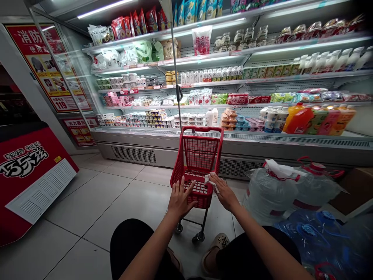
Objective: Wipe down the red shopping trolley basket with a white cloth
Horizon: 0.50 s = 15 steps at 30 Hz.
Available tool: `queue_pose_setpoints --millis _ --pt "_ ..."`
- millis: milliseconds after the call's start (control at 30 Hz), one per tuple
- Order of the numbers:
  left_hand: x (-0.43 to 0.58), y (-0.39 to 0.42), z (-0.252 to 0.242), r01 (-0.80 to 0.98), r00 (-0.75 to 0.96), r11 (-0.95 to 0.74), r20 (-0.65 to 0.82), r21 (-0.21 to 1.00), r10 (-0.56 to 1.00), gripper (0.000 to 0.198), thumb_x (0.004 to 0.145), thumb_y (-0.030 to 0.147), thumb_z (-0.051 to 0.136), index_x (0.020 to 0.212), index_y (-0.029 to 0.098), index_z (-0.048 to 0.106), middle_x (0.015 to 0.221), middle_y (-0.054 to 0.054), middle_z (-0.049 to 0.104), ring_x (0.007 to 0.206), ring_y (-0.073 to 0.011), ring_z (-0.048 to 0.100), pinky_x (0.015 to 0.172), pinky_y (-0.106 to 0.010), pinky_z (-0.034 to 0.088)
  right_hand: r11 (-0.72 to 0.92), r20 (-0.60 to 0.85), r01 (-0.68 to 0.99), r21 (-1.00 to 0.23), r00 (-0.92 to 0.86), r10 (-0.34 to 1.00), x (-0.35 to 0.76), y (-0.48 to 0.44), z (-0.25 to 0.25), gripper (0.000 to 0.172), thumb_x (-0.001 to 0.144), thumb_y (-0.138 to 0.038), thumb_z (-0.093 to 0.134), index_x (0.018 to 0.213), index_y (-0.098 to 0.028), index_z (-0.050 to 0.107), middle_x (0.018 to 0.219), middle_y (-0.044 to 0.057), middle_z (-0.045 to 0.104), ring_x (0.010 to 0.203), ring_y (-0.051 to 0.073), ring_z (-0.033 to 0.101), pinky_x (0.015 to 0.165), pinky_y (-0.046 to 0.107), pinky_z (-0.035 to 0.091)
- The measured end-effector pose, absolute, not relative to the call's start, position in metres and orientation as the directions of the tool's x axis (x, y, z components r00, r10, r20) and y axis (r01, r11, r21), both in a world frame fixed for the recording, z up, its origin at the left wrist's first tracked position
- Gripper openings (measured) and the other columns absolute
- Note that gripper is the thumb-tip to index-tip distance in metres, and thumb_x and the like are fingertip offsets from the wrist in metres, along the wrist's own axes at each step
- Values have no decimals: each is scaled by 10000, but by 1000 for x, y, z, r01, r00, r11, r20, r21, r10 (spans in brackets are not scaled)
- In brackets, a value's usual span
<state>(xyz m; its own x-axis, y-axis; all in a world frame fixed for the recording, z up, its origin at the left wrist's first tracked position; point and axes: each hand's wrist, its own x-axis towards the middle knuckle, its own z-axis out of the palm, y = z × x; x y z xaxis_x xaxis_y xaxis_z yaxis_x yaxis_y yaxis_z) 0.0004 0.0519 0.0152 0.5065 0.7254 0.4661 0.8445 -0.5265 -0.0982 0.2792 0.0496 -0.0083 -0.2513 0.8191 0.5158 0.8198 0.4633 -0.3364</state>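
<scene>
Head view: tiled floor (116, 194) (glossy), chilled shelves (233, 77).

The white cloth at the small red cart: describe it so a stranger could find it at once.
Start at the long lit refrigerated shelf case, then drop to the small red mesh shopping cart standing on the floor tiles before it. On the cart's near rim, under the right hand, lies a crumpled white cloth. It is the only white, soft thing on the red cart; the left hand beside it is bare.
</scene>
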Motion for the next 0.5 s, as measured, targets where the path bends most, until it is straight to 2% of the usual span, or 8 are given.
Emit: queue_pose_setpoints --millis 200,367,500 --pt "16 48 10 853 477 -518 492 -60 728 1062 851 563 772 1678 404 126 1757 -79 186 1491 -445 402 1206 -622 321 432 556 860 -272 -226 800 273 36 -8 556 1130 -363 285 1678 -322 204 1695 3 361 1587 190 264 1280 484 328" --pt "20 46 7 819 515 -571 504 -52 693 984 912 539 703 1686 368 120 1759 -71 176 1554 -368 327 1261 -583 241 415 600 893 -171 -240 763 255 -2 -27 608 1110 -266 312 1688 -329 138 1706 -6 327 1582 207 278 1268 478 353" --pt "26 42 5 807 532 -588 502 -57 682 948 941 544 638 1694 312 111 1760 -75 165 1589 -333 264 1284 -546 210 381 607 917 -115 -239 758 224 -8 -26 692 1065 -169 318 1695 -304 67 1710 1 306 1583 222 279 1278 493 318"
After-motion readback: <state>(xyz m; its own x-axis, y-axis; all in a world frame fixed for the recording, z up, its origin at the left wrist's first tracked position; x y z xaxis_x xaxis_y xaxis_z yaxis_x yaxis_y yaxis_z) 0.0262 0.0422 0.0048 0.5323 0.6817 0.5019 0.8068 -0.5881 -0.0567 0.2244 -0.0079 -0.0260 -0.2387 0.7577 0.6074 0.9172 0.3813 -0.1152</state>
